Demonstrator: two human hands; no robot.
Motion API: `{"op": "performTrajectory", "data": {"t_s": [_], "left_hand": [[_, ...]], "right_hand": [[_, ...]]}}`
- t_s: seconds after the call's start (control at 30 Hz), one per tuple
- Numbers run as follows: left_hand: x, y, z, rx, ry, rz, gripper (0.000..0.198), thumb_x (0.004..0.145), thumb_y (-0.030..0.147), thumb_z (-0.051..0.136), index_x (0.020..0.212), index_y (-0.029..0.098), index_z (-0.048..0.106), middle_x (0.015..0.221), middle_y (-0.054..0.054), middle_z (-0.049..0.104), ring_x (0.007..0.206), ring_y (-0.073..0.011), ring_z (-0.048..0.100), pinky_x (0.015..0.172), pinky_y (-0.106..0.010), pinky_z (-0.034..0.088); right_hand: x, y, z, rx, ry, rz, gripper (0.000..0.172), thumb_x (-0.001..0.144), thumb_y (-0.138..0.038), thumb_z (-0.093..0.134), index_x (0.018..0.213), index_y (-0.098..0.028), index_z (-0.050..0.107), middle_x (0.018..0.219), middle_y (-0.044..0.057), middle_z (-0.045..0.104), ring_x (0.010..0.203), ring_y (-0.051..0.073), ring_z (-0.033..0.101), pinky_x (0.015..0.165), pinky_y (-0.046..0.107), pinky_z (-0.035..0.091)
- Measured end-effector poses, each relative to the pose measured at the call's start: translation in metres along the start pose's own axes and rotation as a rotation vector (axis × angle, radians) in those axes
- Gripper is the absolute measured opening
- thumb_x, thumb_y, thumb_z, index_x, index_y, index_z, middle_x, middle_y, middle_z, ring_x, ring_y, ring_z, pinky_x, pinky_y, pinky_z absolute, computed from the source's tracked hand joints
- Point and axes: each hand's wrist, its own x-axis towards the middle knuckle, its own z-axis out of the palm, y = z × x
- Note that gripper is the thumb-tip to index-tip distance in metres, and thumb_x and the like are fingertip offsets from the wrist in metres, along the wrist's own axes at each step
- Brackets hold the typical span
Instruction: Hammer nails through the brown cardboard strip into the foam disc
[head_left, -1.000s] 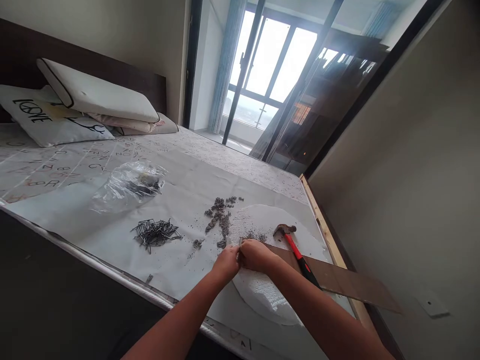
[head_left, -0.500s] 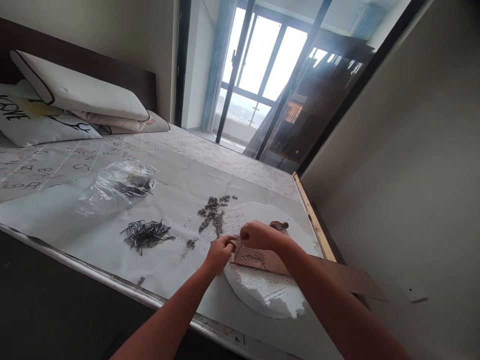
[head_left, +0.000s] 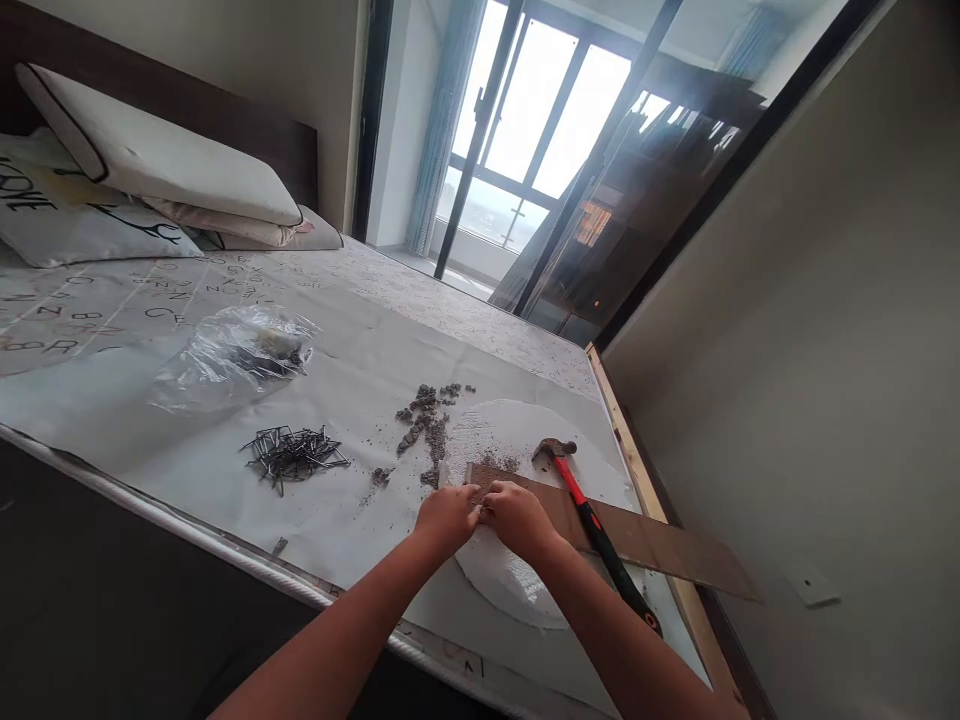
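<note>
A brown board lies across a white foam slab, its left end under my hands. At that end my left hand has its fingers curled, the tips against the board's edge. My right hand is closed beside it, fingers bent over the board, and the fingertips of both hands nearly meet. Anything pinched between them is hidden. A claw hammer with a red and black handle rests across the board, right of my right hand. Dark crumbs are scattered on the foam behind the board.
A pile of nails lies to the left on the white sheet. Behind it sits a clear plastic bag with dark contents. Grey fragments are strewn left of the foam. A wooden rail edges the bed at right.
My right hand has come down from above the board to its near edge, against my left hand. The hammer's handle, hidden behind my right arm before, now shows.
</note>
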Motion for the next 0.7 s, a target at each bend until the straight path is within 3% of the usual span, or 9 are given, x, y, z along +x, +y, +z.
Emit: {"op": "performTrajectory", "data": {"t_s": [0.2,0.53,0.7], "left_hand": [[-0.001,-0.001,0.011,0.187,-0.034,-0.01,0.024,0.084,0.032,0.042,0.09,0.022,0.063,0.091,-0.008,0.068,0.087,-0.0231,0.062,0.071,-0.031,0.043],[0.001,0.006,0.007,0.221,-0.076,-0.049,0.029,0.085,0.032,0.039,0.089,0.022,0.066,0.09,-0.01,0.068,0.084,-0.0236,0.063,0.068,-0.031,0.042],[0.0,0.002,0.009,0.204,-0.058,-0.058,0.029,0.085,0.034,0.039,0.09,0.024,0.066,0.089,-0.008,0.068,0.084,-0.0217,0.062,0.068,-0.029,0.042]], "right_hand": [[0.002,0.0,0.02,-0.067,-0.011,-0.012,0.021,0.085,-0.015,0.047,0.084,-0.015,0.068,0.089,0.008,0.066,0.087,0.019,0.059,0.073,0.027,0.043],[0.005,-0.004,0.019,-0.142,-0.047,-0.095,0.023,0.081,-0.006,0.045,0.091,-0.01,0.065,0.091,0.012,0.066,0.084,0.021,0.061,0.071,0.029,0.045],[0.004,0.0,0.013,-0.164,-0.039,-0.082,0.019,0.084,-0.014,0.048,0.091,-0.012,0.065,0.088,0.012,0.066,0.077,0.021,0.062,0.064,0.029,0.045]]}}
